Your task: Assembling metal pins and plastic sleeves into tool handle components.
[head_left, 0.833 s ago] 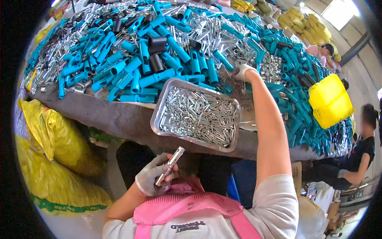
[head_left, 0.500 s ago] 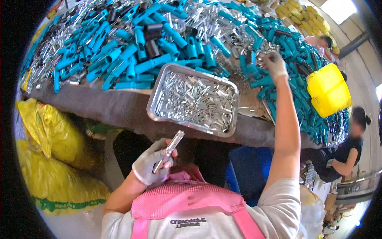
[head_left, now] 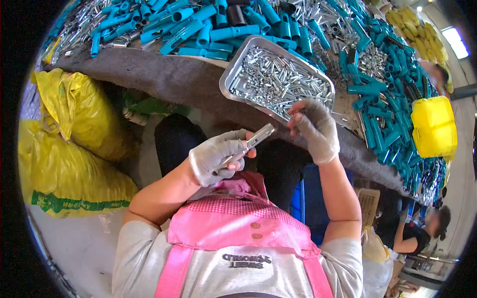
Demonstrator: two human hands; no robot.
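My left hand (head_left: 213,155), in a grey fingerless-tipped glove, is closed around a slotted silver metal tube (head_left: 259,136), its free end tilted up to the right. My right hand (head_left: 320,131), gloved likewise, hovers to the right of that tube, by the near edge of a metal tray (head_left: 227,82). Its fingers are bent together; whatever may be between them is too small to make out. Many small silver pins and metal pieces (head_left: 278,74) fill the tray, which rests at the table's near edge.
Teal tubular parts (head_left: 233,33) are heaped behind the tray, with more teal parts (head_left: 385,124) to the right. A yellow plastic container (head_left: 435,126) stands on the right heap. Yellow sacks (head_left: 74,169) sit at left, a blue bin (head_left: 320,198) below the table. Another person (head_left: 422,233) sits at far right.
My right hand has come back from the teal heap to near the metal tube. My left hand still holds the tube. The whole view has shifted, with the table now higher in it.
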